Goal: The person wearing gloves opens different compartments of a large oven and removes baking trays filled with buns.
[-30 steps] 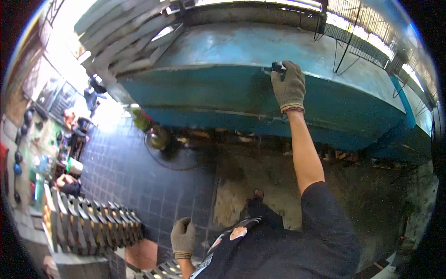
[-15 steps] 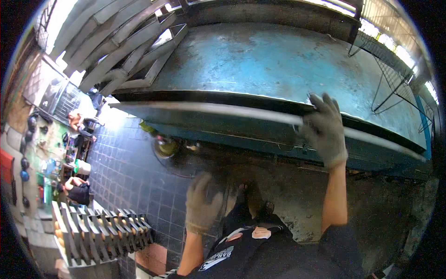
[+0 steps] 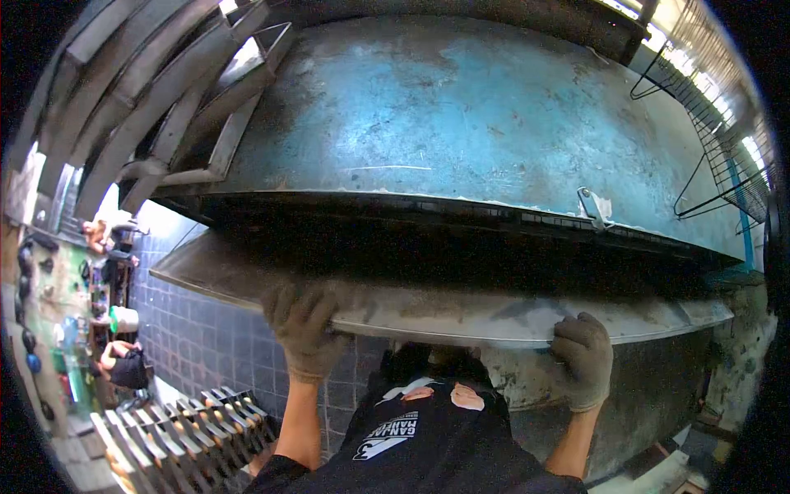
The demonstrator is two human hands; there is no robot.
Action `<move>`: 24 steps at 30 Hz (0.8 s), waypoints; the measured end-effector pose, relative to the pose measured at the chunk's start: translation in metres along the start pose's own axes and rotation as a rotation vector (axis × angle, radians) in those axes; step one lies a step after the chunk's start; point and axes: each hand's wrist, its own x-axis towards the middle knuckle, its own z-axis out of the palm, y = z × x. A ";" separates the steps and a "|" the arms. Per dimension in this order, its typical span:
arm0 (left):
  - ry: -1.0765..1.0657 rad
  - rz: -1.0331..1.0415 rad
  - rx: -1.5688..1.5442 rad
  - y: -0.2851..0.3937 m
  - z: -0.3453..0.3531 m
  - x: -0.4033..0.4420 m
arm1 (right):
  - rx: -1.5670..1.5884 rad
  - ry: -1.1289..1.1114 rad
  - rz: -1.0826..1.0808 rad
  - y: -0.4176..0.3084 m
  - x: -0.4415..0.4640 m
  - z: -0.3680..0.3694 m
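Nearest of all, below the metal door panel (image 3: pixel 461 323), comes the wearer's black T-shirt (image 3: pixel 428 445), printed with white lettering and pale shapes. Both hands are gloved in grey-brown knit and work at the panel's near edge. The left hand (image 3: pixel 304 333) sits toward the panel's left part, its fingers slightly spread and clamped over that edge; the right hand (image 3: pixel 583 362) grips the same edge toward the panel's right end, fingers curled together around it. The panel itself leans outward, its near edge away from a large blue metal box (image 3: pixel 494 107). Left of and below the panel stands a row of dark, pale-edged slats (image 3: pixel 181 440) with yellowish pieces between them. Directly behind the panel runs a long dark opening (image 3: pixel 411 247), its interior too dim to read. Beyond that gap spreads the box's scuffed top, with a small metal latch (image 3: pixel 588 204) at its front edge, behind the panel's right half. Farther behind the panel, stacked metal frames (image 3: pixel 164 99) rise to its left and a wire rack (image 3: pixel 712 169) to its right. Well off to the panel's left, past dark floor tiles (image 3: pixel 214 329), are a white bucket (image 3: pixel 123 319) and a person in black (image 3: pixel 127 368).
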 end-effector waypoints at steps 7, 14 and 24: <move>-0.016 0.017 0.026 -0.012 0.013 0.011 | -0.064 0.192 0.011 0.008 0.006 0.010; 0.011 0.055 0.050 -0.019 0.020 0.034 | -0.085 0.392 0.081 0.023 0.022 0.021; 0.059 0.097 0.003 -0.013 0.013 -0.002 | -0.241 0.247 0.177 0.023 -0.010 0.020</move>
